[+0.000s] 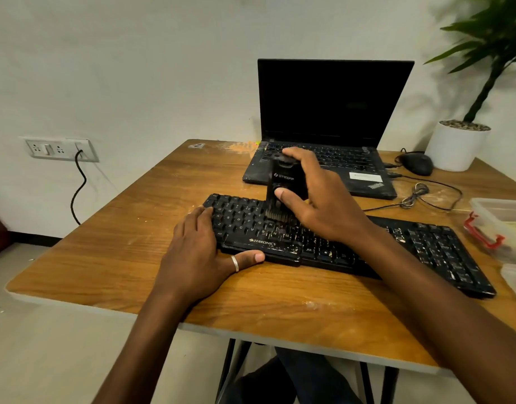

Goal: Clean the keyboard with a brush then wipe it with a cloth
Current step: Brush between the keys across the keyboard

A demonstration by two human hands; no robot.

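A black keyboard (425, 246) lies slantwise across the wooden table (111, 258), dusty with pale specks. My right hand (318, 199) grips a black upright brush (283, 185), thumb on its front, its bristles down on the keys near the keyboard's middle. My left hand (198, 252) holds the keyboard's left end, fingers over the keys and the thumb, which wears a silver ring, along the front edge. No cloth shows in view.
An open black laptop (332, 112) stands behind the keyboard. A black mouse (417, 164) with a coiled cable and a white potted plant (458, 147) sit at back right. Clear plastic containers (501, 220) with red clips stand at the right edge. A wall socket (58, 148) is at left.
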